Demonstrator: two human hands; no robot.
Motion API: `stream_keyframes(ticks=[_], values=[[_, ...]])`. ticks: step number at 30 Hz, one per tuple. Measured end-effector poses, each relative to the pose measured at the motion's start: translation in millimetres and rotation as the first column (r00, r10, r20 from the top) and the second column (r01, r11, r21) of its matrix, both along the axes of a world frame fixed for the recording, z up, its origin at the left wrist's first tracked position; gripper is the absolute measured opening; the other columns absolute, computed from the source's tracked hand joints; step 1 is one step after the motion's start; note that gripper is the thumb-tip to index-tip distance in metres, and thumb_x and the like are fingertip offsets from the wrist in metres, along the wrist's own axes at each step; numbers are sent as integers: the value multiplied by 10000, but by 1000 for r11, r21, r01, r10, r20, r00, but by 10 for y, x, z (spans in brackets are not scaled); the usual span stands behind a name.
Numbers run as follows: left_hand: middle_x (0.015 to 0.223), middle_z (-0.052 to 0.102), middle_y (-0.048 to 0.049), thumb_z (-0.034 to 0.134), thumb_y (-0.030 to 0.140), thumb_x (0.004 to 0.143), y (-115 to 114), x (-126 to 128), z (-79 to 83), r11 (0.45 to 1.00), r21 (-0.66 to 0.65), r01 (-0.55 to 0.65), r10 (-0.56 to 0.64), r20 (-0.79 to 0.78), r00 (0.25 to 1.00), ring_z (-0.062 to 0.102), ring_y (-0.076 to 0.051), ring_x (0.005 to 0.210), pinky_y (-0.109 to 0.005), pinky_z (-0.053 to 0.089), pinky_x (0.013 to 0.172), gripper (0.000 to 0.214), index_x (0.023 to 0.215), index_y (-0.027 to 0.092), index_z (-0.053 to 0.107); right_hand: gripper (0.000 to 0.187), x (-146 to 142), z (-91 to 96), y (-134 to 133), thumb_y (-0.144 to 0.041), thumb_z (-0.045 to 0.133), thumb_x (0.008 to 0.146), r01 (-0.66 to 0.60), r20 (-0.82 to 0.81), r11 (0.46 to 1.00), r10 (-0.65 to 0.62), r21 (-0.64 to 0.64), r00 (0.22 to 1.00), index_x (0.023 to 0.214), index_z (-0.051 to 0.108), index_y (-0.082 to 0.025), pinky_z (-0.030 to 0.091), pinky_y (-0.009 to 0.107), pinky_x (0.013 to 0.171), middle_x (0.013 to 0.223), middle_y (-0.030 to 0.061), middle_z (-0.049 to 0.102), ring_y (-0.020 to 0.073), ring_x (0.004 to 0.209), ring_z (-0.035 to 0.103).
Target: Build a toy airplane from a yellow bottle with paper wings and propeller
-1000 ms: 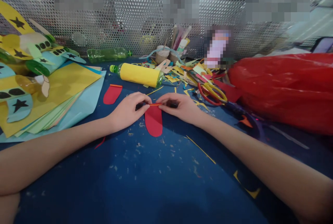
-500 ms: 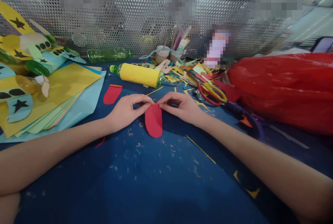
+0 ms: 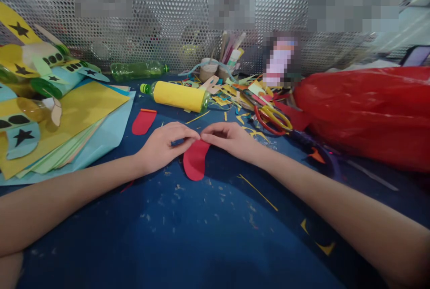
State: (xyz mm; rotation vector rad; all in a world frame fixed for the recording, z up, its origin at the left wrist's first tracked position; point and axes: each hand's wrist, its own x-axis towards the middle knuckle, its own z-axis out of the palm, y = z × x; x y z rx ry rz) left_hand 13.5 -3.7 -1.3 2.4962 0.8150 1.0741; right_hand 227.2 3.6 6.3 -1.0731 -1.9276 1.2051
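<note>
A rounded red paper cutout [image 3: 194, 161] lies on the blue table [image 3: 188, 235], its top end under my fingertips. My left hand [image 3: 164, 143] and my right hand [image 3: 229, 137] meet at that top edge, and both are closed in a pinch on it. A second red cutout [image 3: 143, 121] with an orange strip on its end lies to the left. Behind them rests a plastic bottle wrapped in yellow paper [image 3: 178, 95].
A stack of coloured paper sheets [image 3: 77, 127] and bottle aeroplanes with black stars [image 3: 36, 69] fill the left. Scissors [image 3: 272, 119] and paper scraps lie at centre right beside a red plastic bag [image 3: 366, 109]. A green bottle [image 3: 137, 70] and cups of tools [image 3: 218, 67] stand by the perforated metal screen.
My fingertips have drawn together over the cutout's top edge, covering the orange strip seen earlier. The cutout's lower end has swung a little to the left.
</note>
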Motion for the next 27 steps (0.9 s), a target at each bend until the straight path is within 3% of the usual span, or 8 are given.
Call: stream_keyframes(ticks=[7,13,18,27], values=[[935,733,6,567,227,881,-17,22,28,976,-189,-106,106,-9,994,659,-128,857,-235,509,811,144,931,217,702,231,14,-30,9,-401,639,802,12,34,998,-14,66,999,853,702,-185,517,280,658,779,22,715,137,679,630],[927,732,-8,548,223,871,27,31,27,931,-355,-89,124,78,989,668,-140,860,-247,528,807,152,918,188,688,224,44,-30,33,-339,583,854,-22,67,976,7,217,998,969,716,-199,540,312,800,977,43,738,166,857,677],[938,722,-11,554,240,864,67,22,-16,910,-408,-76,140,128,982,666,-136,873,-265,533,834,139,914,189,672,238,38,-78,46,-307,553,877,-16,49,967,3,254,999,1024,706,-202,532,342,875,1064,50,725,174,941,674],[895,656,-9,607,219,806,92,28,-46,881,-472,-24,133,199,971,644,-131,871,-294,535,869,106,903,180,587,177,31,-139,68,-293,584,854,42,50,958,-58,283,997,957,696,-203,552,332,800,971,40,737,165,845,679]])
